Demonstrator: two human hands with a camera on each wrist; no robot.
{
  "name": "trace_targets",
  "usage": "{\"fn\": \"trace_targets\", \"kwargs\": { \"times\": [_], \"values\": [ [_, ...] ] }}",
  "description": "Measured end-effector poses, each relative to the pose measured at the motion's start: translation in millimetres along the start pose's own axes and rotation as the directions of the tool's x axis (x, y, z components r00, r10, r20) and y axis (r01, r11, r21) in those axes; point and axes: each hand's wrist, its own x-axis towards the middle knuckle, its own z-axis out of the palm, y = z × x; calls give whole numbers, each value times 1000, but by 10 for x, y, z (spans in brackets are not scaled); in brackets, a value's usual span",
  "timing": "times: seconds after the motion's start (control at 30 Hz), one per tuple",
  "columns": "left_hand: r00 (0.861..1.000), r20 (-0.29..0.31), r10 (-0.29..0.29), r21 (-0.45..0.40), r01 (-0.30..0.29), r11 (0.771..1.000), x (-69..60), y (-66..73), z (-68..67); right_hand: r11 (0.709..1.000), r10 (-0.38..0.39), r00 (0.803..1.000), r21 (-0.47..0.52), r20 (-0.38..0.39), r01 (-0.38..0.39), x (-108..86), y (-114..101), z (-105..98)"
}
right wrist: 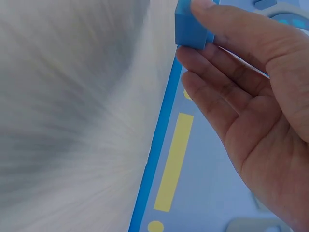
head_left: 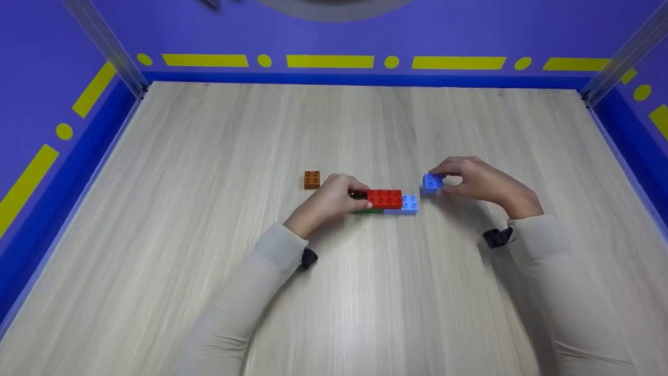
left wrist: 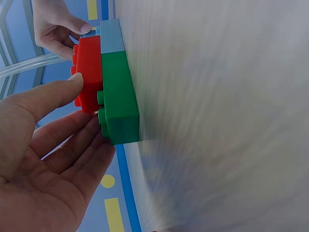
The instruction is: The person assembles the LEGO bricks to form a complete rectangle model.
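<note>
A red toy building brick [head_left: 384, 199] sits across a green brick [left wrist: 120, 96] and a light blue brick [head_left: 410, 203], which lie end to end on the table. My left hand [head_left: 334, 197] holds this joined piece at its left end, with the thumb against the red brick's near side. Off to the right, my right hand [head_left: 480, 180] pinches a small blue brick [head_left: 431, 183] between thumb and fingers, apart from the joined piece. In the right wrist view, the thumb lies over part of that blue brick [right wrist: 189, 29]. The left hand covers most of the green brick from above.
A small orange-brown brick [head_left: 312, 179] lies on the table just left of and beyond my left hand. The wood-grain table [head_left: 334, 292] is bordered by blue-purple walls [head_left: 443, 31] with yellow marks at the back and sides.
</note>
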Motion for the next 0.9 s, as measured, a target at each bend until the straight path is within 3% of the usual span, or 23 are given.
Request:
{"fn": "trace_targets", "kwargs": {
  "times": [0.6, 0.9],
  "values": [
    [1000, 15, -14, -4, 15, 1000, -10, 2, 0, 999, -48, 998, 22, 35, 48, 48, -160, 55],
    [1000, -1, 5, 16, -5, 1000, -12, -1, -2, 998, -56, 997, 6, 48, 55, 70, -226, 76]
  ]
}}
